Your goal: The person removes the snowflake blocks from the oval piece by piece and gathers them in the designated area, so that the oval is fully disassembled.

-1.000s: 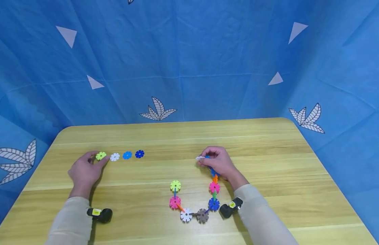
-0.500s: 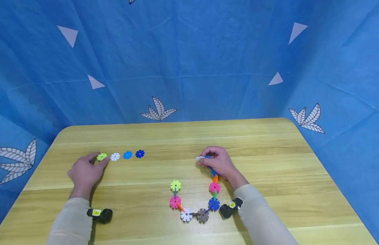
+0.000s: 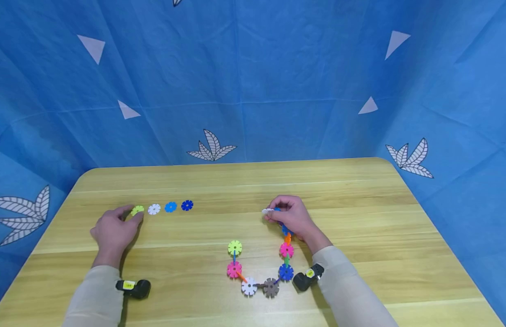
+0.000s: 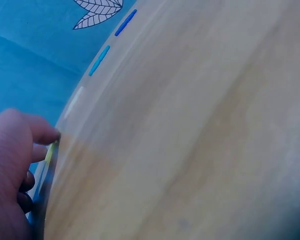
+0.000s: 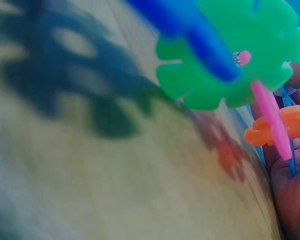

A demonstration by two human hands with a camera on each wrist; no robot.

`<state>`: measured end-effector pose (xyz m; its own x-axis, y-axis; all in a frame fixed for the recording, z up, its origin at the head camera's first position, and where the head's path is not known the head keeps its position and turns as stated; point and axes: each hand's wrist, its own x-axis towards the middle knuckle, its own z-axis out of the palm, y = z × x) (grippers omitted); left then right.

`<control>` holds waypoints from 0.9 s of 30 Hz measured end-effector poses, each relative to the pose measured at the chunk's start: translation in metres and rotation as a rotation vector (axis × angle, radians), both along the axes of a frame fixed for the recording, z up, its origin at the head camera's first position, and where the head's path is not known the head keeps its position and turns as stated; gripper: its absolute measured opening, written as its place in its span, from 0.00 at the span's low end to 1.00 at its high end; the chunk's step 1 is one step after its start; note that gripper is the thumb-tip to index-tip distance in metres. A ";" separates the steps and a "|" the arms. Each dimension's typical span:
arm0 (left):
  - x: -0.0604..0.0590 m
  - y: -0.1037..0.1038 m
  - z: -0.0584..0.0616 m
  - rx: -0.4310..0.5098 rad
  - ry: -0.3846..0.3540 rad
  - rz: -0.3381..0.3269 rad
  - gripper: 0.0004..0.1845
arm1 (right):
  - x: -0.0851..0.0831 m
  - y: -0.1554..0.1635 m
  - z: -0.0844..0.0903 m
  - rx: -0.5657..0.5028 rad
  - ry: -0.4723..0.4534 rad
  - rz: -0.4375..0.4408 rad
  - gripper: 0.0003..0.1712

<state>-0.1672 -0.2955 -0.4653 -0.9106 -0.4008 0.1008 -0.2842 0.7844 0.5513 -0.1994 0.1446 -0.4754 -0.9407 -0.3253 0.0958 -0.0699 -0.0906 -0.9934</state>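
My left hand (image 3: 115, 231) is at the left end of a row of flat notched interlocking discs. Its thumb and finger pinch the edges of a yellow-green disc (image 3: 137, 210), which the left wrist view shows edge-on at the table. My right hand (image 3: 292, 215) grips the upper end of a chain of joined discs. A white disc (image 3: 267, 211) and a blue disc show at its fingertips, and the palm hides part of that end. From there the chain runs through an orange disc (image 3: 287, 239), a pink disc (image 3: 287, 250) and a green disc (image 5: 225, 55).
A white disc (image 3: 154, 209), a light blue disc (image 3: 170, 207) and a dark blue disc (image 3: 187, 205) continue the row. The chain curves past a brown disc (image 3: 271, 288) to another yellow-green disc (image 3: 234, 247). Blue cloth (image 3: 244, 81) hangs behind the wooden table (image 3: 175, 281).
The yellow-green disc at my left hand has gone from slightly tilted to flatter and shifted a little right. My left thumb has come toward its near edge. The right hand stays put.
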 end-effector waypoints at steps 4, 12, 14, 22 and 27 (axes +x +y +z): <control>-0.001 0.001 0.001 0.000 0.002 -0.008 0.28 | 0.000 0.001 0.000 -0.005 0.012 0.002 0.07; -0.004 0.016 0.005 0.027 0.100 0.004 0.26 | 0.001 0.002 0.006 -0.032 0.072 0.072 0.13; -0.006 0.023 0.007 0.017 0.164 0.001 0.25 | 0.003 0.000 0.011 0.006 0.092 0.074 0.14; -0.010 0.061 0.023 0.060 0.425 -0.067 0.20 | 0.007 -0.003 0.017 0.082 0.009 0.022 0.23; -0.013 0.089 0.029 0.055 0.538 -0.159 0.18 | 0.000 0.001 0.000 0.060 0.009 -0.004 0.21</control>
<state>-0.1805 -0.2068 -0.4366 -0.7864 -0.2803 0.5504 0.1674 0.7610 0.6268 -0.1997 0.1452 -0.4755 -0.9412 -0.3272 0.0846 -0.0789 -0.0305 -0.9964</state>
